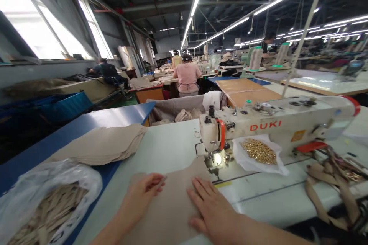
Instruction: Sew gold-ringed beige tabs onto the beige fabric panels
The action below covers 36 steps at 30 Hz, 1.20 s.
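Observation:
A beige fabric piece point(169, 203) lies on the pale sewing table point(172, 145), its far corner reaching under the needle of a white sewing machine point(276, 122). My right hand point(211, 208) rests flat on the fabric with its fingers spread, open. My left hand point(142, 193) lies on the fabric's left part, fingers curled together near a thin strip at the fingertips; whether it pinches anything is unclear.
A stack of beige cut pieces point(100, 145) sits at left. A plastic bag of beige strips point(48, 206) is at lower left. Gold rings on white plastic point(258, 152) lie beside the machine; straps point(330, 176) at right. A person in pink point(187, 78) sits ahead.

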Available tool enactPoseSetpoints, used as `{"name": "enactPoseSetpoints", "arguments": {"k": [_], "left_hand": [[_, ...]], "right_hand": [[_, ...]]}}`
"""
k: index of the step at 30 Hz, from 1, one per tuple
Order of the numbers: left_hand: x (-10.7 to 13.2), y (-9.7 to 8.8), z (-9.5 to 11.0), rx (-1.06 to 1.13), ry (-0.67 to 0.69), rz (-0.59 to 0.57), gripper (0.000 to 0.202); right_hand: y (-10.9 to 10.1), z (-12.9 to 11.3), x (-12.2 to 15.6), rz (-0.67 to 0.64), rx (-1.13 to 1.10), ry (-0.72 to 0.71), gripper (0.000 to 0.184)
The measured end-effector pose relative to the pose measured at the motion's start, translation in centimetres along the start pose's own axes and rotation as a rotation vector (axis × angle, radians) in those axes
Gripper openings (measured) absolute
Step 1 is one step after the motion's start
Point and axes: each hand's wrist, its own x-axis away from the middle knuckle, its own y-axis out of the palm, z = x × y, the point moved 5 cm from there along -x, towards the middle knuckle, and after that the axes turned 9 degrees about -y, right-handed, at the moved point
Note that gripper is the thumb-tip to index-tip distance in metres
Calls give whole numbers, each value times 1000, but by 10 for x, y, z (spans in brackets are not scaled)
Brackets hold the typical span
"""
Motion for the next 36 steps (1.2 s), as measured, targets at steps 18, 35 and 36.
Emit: {"name": "enactPoseSetpoints", "arguments": {"k": [18, 35, 36], "left_hand": [[-65, 85, 37, -247, 173, 93, 32], [-72, 84, 28, -367, 41, 49, 50], [-72, 85, 28, -368, 41, 45, 50]], "right_hand": [[-81, 53, 66, 484, 101, 40, 38], [-140, 155, 156, 383, 305, 934, 50], [-143, 158, 155, 393, 299, 928, 48]]}}
